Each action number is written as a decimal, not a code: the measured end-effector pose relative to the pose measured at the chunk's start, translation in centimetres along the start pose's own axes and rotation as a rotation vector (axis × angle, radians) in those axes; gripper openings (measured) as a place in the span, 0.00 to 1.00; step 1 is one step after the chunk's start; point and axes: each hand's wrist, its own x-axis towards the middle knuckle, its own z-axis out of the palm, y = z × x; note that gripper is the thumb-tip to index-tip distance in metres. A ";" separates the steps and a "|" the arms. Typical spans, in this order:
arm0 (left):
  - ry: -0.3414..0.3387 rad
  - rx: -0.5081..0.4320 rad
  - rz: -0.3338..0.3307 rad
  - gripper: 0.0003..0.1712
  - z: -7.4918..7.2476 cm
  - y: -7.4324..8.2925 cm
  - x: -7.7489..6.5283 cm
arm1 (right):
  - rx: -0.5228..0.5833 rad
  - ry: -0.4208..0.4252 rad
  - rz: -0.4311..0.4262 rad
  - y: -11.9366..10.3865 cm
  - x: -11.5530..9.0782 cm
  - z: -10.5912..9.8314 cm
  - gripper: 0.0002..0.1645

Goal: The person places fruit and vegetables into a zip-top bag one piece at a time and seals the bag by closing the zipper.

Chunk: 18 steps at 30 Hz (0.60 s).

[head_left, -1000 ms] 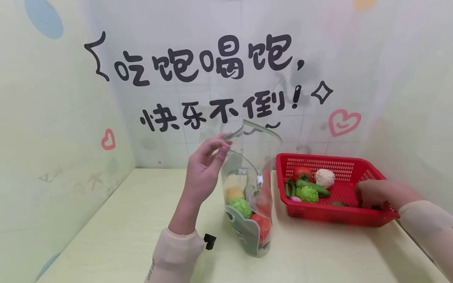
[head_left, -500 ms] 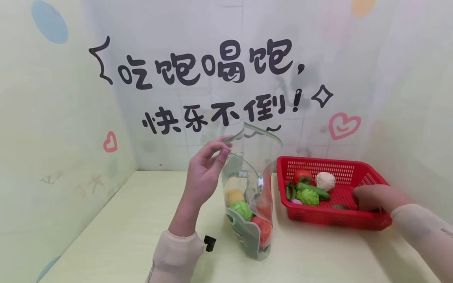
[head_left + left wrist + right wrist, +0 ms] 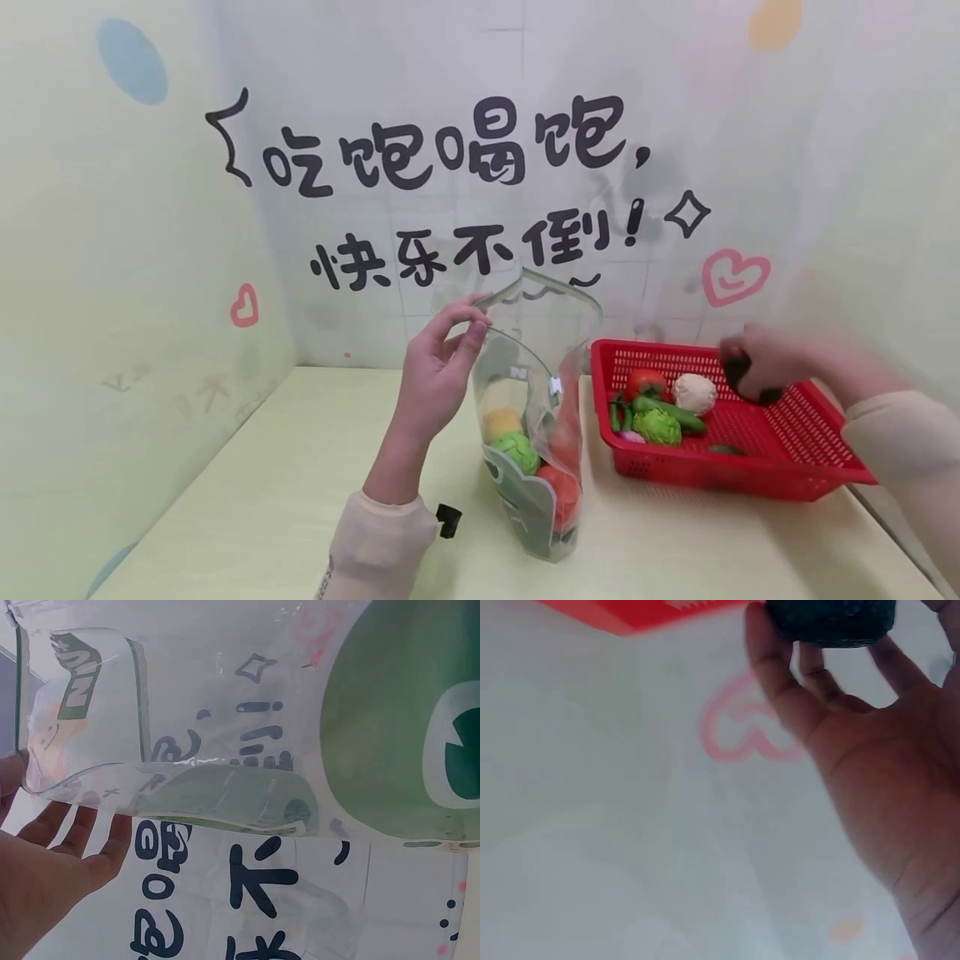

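In the head view, my left hand (image 3: pixel 437 367) pinches the upper left edge of a clear plastic zip bag (image 3: pixel 536 337) that stands on the table with its mouth open. Through its wall show a yellow piece (image 3: pixel 501 423), a green cabbage-like ball (image 3: pixel 516 452) and a red-orange round vegetable (image 3: pixel 558 496). The left wrist view shows the fingers at the bag's edge, beside its green print (image 3: pixel 382 727). Over the red basket (image 3: pixel 720 462), my right hand (image 3: pixel 776 362) grips a dark green, chunky vegetable (image 3: pixel 832 621); its exact kind is unclear.
Inside the basket lie a tomato (image 3: pixel 647 383), a white cauliflower (image 3: pixel 694 393), a cucumber (image 3: pixel 678 417), green peppers (image 3: pixel 618 412), a lettuce-like ball (image 3: pixel 657 427) and a small dark green piece (image 3: pixel 725 449). A lettered wall (image 3: pixel 420 325) stands behind the table (image 3: pixel 247 500).
My right hand has risen from the basket's right end, moving up and slightly left with the dark green vegetable. The left hand keeps its hold on the bag. The head view has tilted slightly upward.
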 end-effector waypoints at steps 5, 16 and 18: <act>0.006 0.022 0.008 0.04 0.0 0.1 0.1 | 0.266 0.234 -0.213 -6.7 -1.3 -6.4 0.34; 0.001 0.019 0.004 0.05 -0.2 0.4 0.3 | 0.234 0.279 -0.559 -20.0 0.4 -9.8 0.35; -0.001 0.013 0.002 0.04 -0.1 0.4 0.3 | 0.197 0.237 -0.559 -21.5 1.0 -8.7 0.35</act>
